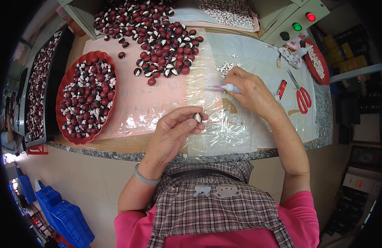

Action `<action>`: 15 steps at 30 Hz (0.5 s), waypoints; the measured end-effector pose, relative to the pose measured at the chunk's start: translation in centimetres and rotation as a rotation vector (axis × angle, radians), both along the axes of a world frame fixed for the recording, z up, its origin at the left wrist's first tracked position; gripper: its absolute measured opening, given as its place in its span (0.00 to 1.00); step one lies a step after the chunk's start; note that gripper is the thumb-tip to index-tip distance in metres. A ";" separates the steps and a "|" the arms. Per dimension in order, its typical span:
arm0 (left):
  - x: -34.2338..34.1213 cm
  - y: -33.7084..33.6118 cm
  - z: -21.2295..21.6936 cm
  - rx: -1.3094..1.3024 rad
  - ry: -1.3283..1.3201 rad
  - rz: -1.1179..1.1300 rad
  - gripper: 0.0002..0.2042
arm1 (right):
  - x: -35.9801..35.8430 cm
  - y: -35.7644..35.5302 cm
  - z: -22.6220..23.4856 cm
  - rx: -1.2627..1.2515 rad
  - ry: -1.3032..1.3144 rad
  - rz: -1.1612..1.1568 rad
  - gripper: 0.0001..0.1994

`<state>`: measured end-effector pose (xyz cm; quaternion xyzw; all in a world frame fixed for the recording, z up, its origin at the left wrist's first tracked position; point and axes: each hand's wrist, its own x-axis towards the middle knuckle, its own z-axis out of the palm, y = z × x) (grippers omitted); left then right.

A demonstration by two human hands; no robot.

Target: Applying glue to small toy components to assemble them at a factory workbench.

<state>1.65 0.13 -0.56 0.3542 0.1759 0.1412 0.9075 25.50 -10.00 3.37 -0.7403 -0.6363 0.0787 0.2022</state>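
Note:
My left hand (171,134) pinches a small round dark-and-white piece (197,118) between thumb and fingers above the plastic-covered table. In my right hand (252,91) is a small squeeze bottle (231,88) with a thin purple nozzle pointing left, toward the other hand. The nozzle and the held piece are apart. Just beyond my right fingers lies a little heap of small white pieces (224,68). Farther off, many dark red, black and white balls (168,51) are spread on the pink sheet.
A scalloped red tray (59,103) of red balls and white bits stands at left, beside a long black tray (58,51). Red-handled scissors (303,100), a small red object (282,89) and a red dish (310,68) lie right. A cabinet with lit buttons (292,25) stands behind.

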 end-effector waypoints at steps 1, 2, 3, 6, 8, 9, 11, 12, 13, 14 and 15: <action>0.0 0.1 -0.1 0.008 0.002 -0.008 0.14 | -0.2 0.1 0.1 0.007 0.012 0.036 0.12; 0.0 0.1 -0.2 0.009 0.003 -0.010 0.14 | -0.4 0.1 0.1 0.014 0.025 0.071 0.12; 0.0 0.1 -0.2 0.004 -0.001 -0.011 0.14 | -0.5 0.2 0.1 0.014 0.026 0.070 0.12; 0.0 0.0 -0.3 -0.006 -0.006 -0.006 0.14 | -0.5 0.4 -0.1 -0.009 0.034 0.098 0.13; -0.1 0.0 -0.3 -0.010 -0.007 0.001 0.15 | -0.5 0.6 0.1 0.017 0.068 0.130 0.13; -0.1 -0.1 -0.2 -0.019 -0.005 0.007 0.15 | -0.4 0.6 0.2 0.018 0.069 0.129 0.13; -0.2 -0.1 -0.1 -0.028 -0.002 0.011 0.16 | -0.3 0.7 0.3 -0.051 0.097 0.146 0.13; -0.3 -0.1 -0.1 -0.013 0.013 0.007 0.16 | -0.2 0.7 0.2 -0.050 0.098 0.145 0.13; -0.4 -0.1 0.0 0.001 0.029 0.003 0.16 | -0.1 0.6 0.0 -0.038 0.087 0.145 0.13; -0.4 -0.2 0.0 0.001 0.030 0.002 0.16 | -0.1 0.5 -0.2 -0.025 0.076 0.145 0.12; -0.4 -0.2 0.0 0.009 0.022 0.012 0.16 | -0.1 0.4 -0.3 -0.025 0.078 0.144 0.12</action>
